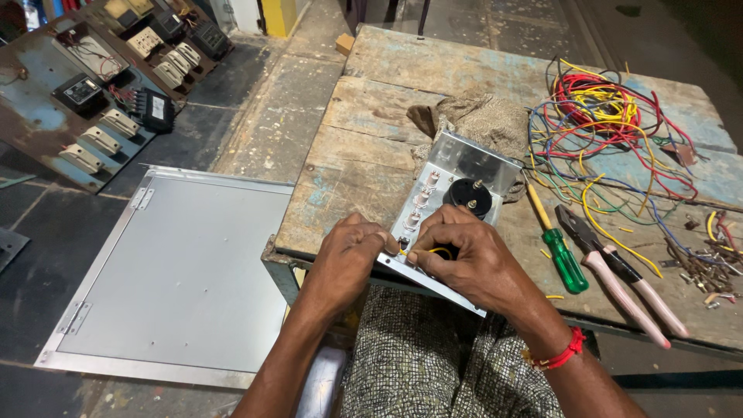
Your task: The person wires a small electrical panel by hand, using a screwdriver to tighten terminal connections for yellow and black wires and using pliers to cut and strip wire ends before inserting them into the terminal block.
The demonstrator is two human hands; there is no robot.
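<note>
Both hands (418, 259) on metal panel (453, 193)

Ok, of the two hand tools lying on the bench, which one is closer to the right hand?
The green-handled screwdriver. It lies just beyond the right hand, while the pink-handled pliers lie farther out, on the screwdriver's other side.

On the rusty blue metal board (35, 116) lying on the floor at upper left: a small black square meter with a pale display face (77, 91), and a black rectangular unit bearing a white label (157, 108). No packages seen.
</note>
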